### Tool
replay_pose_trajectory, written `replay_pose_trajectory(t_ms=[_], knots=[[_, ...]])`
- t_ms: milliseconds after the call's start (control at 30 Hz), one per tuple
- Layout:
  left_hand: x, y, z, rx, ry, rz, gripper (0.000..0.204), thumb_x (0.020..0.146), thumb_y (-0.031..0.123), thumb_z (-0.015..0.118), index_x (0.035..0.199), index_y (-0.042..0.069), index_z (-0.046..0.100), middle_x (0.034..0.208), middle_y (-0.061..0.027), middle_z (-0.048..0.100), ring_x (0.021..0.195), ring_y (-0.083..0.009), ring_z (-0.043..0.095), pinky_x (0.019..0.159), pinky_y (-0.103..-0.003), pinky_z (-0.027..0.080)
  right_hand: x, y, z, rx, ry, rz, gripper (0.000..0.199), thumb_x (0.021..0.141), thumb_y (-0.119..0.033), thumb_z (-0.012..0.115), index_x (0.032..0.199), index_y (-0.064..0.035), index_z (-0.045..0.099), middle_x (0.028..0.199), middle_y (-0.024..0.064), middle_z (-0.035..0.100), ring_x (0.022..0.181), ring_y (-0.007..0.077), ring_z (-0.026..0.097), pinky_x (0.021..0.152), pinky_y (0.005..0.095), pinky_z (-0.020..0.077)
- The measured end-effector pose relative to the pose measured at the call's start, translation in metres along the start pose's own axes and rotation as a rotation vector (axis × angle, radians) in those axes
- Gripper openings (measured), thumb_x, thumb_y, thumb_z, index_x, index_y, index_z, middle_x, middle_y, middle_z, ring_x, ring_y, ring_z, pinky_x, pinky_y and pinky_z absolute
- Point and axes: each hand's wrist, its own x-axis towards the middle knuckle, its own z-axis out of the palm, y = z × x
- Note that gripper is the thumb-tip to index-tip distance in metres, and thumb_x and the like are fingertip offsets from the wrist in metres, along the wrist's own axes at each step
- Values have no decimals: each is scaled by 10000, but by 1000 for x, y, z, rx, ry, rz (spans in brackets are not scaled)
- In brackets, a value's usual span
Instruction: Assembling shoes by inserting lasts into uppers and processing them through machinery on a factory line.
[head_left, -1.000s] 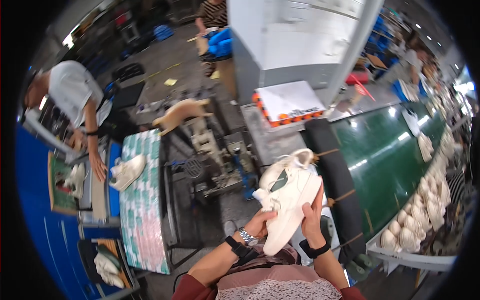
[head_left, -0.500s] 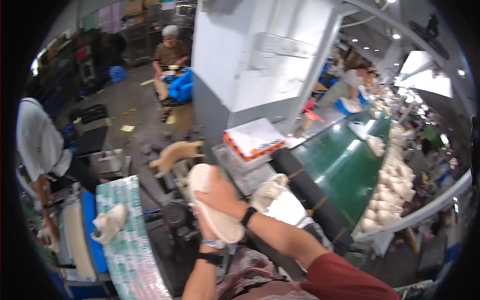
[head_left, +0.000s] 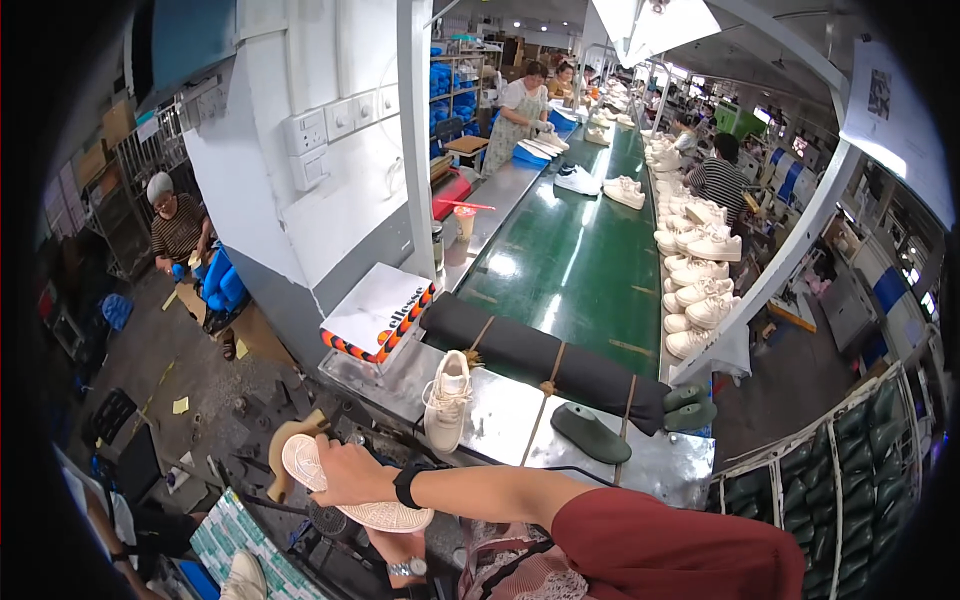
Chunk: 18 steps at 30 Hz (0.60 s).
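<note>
A cream sneaker point(head_left: 392, 516) is held sole up, its patterned outsole facing me. My right hand point(head_left: 352, 474) lies across the middle of the sole, fingers wrapped over its edge. Beneath the heel end, my left hand point(head_left: 397, 546) supports the shoe; its fingers are mostly hidden behind it. Another cream sneaker with laces point(head_left: 449, 402) stands upright on the metal bench to the right of my hands. A dark green shoe last point(head_left: 591, 433) rests farther right on that bench.
A white and orange shoebox point(head_left: 377, 306) sits beside the pillar. A dark roll point(head_left: 540, 360) crosses the near end of the green conveyor point(head_left: 570, 270), lined with cream shoes on its right. A rack of green lasts point(head_left: 850, 480) stands right. Co-workers are seated and standing farther off.
My view has swung right, bringing the conveyor and the last rack into sight. Both hands still hold the sneaker, which now appears lower and farther left in the picture.
</note>
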Motion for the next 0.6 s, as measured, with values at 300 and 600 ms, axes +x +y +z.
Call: replay_pose_trajectory(t_ms=[300,600], knots=[[-2,13,23,36,31,-49,829,910,609,560,1488,43,379,1450,-128,505,1304,-311,482,1104,-436,378,-24,0,23,94,43,27,858,709,-368,787,1273,114,357,964,336,615,801,483,652,718,490,554],[-9,20,2,92,5,-138,865,901,672,497,1493,54,371,1467,-129,489,1323,-315,465,1113,-448,371,-46,-20,-1,199,114,-76,813,733,-335,784,1247,107,335,993,335,592,885,491,642,763,488,551]])
